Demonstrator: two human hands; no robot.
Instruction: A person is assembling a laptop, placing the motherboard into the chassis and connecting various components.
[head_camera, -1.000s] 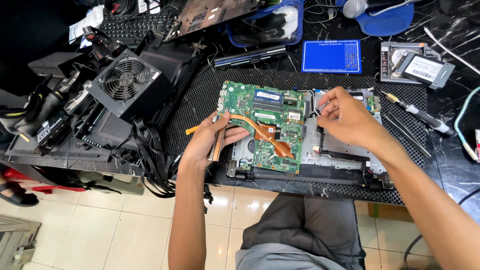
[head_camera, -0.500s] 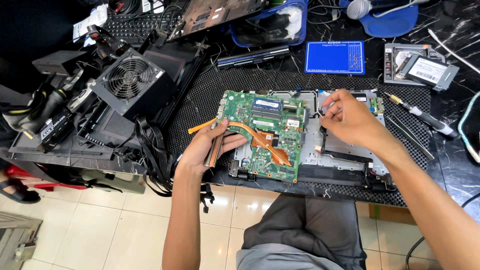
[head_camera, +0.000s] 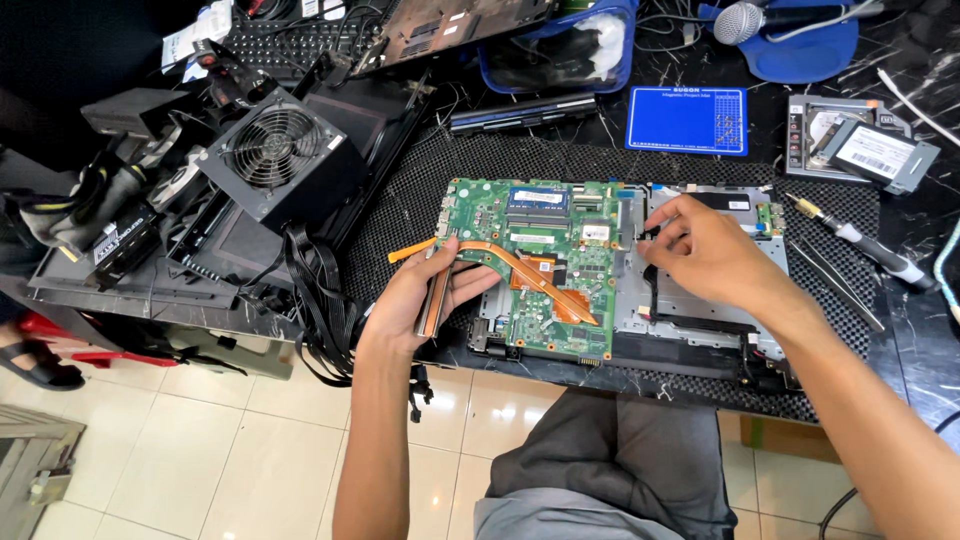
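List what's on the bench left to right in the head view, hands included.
Black power supply with fan → left hand on the copper heat pipe's fin end → green circuit board → right hand over the metal laptop base → screwdriver.

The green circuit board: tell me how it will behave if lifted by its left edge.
The green circuit board is thin and flat, so probably stiff yet slightly flexible. The copper heat pipe across it likely adds weight toward the left hand. Its exposed small parts look fragile, and the black ribbon cable by the right hand may tether it.
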